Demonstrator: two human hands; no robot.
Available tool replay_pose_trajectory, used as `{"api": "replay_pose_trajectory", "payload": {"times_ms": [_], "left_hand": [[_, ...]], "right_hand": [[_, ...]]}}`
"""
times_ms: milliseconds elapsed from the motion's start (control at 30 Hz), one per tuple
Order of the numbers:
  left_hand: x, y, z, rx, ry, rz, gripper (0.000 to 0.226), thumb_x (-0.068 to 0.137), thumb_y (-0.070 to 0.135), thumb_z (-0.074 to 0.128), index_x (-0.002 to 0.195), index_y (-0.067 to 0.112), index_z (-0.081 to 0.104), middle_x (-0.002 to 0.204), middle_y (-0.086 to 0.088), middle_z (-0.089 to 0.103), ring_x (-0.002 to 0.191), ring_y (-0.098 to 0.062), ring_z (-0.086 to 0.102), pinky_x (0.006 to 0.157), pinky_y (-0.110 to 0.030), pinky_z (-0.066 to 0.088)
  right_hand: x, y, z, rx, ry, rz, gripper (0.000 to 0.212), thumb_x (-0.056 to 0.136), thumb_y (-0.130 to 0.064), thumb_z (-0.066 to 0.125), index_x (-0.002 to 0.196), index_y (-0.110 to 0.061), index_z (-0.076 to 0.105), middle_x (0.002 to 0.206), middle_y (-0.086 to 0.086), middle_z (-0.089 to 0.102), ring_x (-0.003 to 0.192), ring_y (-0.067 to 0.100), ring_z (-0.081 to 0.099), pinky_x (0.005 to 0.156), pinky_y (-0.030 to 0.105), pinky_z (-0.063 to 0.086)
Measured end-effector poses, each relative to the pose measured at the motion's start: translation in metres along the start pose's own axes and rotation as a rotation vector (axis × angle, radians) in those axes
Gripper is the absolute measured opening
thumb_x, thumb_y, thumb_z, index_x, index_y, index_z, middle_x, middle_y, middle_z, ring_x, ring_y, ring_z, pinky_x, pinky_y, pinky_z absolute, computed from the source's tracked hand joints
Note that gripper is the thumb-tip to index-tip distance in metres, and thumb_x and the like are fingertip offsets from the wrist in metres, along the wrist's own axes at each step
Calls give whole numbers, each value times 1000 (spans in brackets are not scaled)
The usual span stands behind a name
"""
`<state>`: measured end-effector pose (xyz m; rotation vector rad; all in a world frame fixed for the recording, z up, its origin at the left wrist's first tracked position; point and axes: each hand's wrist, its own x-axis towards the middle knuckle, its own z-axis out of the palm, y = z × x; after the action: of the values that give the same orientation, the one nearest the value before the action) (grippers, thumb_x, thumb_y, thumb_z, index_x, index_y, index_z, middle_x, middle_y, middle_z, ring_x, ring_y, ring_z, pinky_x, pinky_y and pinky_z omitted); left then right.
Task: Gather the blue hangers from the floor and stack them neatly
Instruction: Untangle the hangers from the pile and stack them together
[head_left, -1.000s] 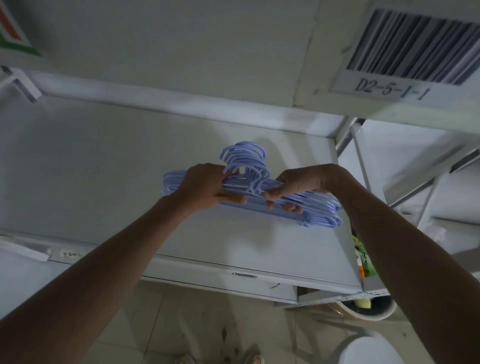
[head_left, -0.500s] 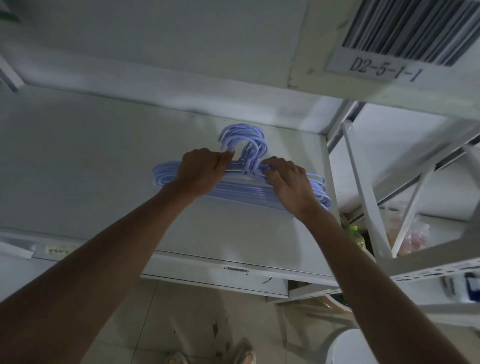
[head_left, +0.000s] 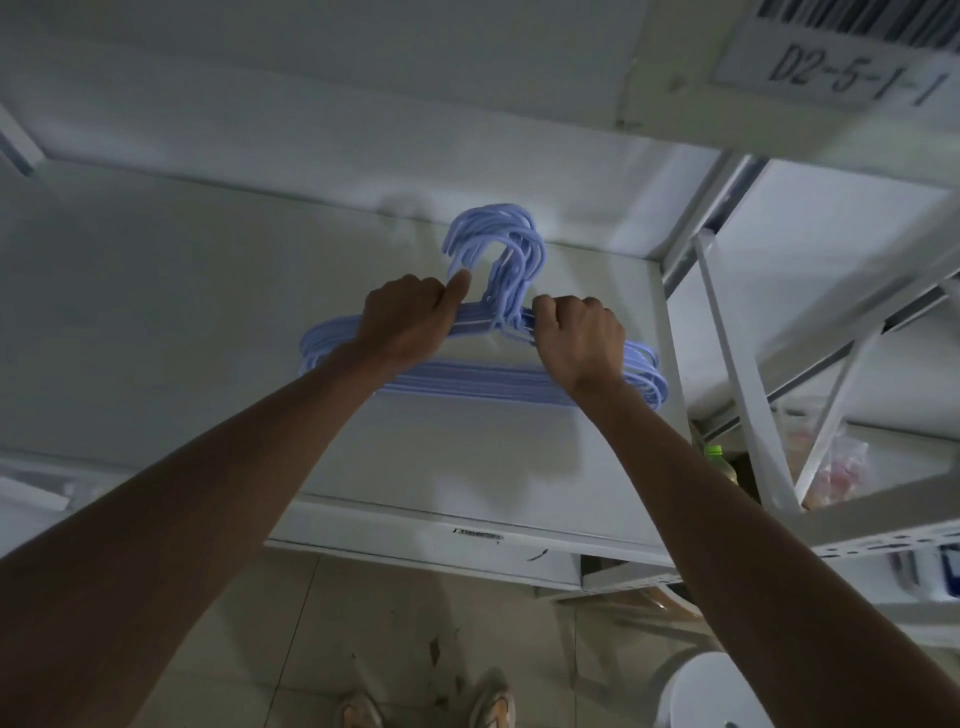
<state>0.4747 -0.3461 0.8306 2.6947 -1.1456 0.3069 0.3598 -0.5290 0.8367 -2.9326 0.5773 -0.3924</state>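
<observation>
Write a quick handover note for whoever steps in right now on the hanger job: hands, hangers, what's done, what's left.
Left hand: closed on the blue hangers, left of the hooks.
Right hand: closed on the same bundle, right of the hooks.
Hangers: one bundle, hooks bunched together and pointing away, lying on or just above the white shelf; contact is hard to tell.
Done: hangers gathered and roughly aligned.
Left: settle the stack on the shelf, square it up, let go. No loose hangers on the visible floor.

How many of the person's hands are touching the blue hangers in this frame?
2. The left hand grips the blue hangers left of the hooks; the right hand grips them right of the hooks, over the white shelf.
</observation>
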Motion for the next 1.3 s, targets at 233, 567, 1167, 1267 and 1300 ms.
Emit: {"api": "replay_pose_trajectory", "payload": {"times_ms": [233, 567, 1167, 1267, 1300], "left_hand": [[-3, 22, -9, 110, -45, 43, 18, 98, 21, 52, 106, 11, 65, 75, -17, 68, 61, -37, 66, 55, -36, 46], [1, 57, -5, 161, 4, -164, 40, 99, 9, 20, 131, 4, 44, 78, -5, 55, 70, -28, 61, 70, -36, 34], [-5, 46, -3, 111, 45, 2, 53, 102, 14, 43, 150, -4, 32, 82, -17, 70, 65, -35, 66, 66, -41, 48], [-4, 43, -4, 113, 32, 75, 58, 100, 12, 45, 151, -8, 29, 86, -20, 72, 68, -37, 68, 65, -41, 45], [-2, 43, -3, 106, 23, 81, 59, 101, 14, 43, 153, -7, 25, 91, -20, 72, 72, -38, 68, 66, -41, 45]], "right_hand": [[1, -37, -1, -23, -91, 49, 21, 100, -15, 40, 107, -10, 59, 111, 15, 69, 103, 40, 63, 81, 40, 35], [2, -54, -5, 124, -31, 159, 22, 95, -12, 44, 113, -9, 58, 108, 12, 68, 110, 39, 59, 103, 46, 39], [-3, -47, -3, -25, -131, -50, 58, 103, -19, 39, 159, -8, 26, 127, 12, 62, 119, 36, 55, 105, 48, 41], [-2, -45, -6, -74, -168, -97, 63, 104, -20, 38, 161, -7, 17, 136, 14, 58, 126, 36, 52, 111, 50, 36], [-1, -44, -7, -95, -180, -106, 63, 104, -20, 37, 162, -7, 16, 138, 14, 57, 126, 36, 52, 113, 50, 35]]}}
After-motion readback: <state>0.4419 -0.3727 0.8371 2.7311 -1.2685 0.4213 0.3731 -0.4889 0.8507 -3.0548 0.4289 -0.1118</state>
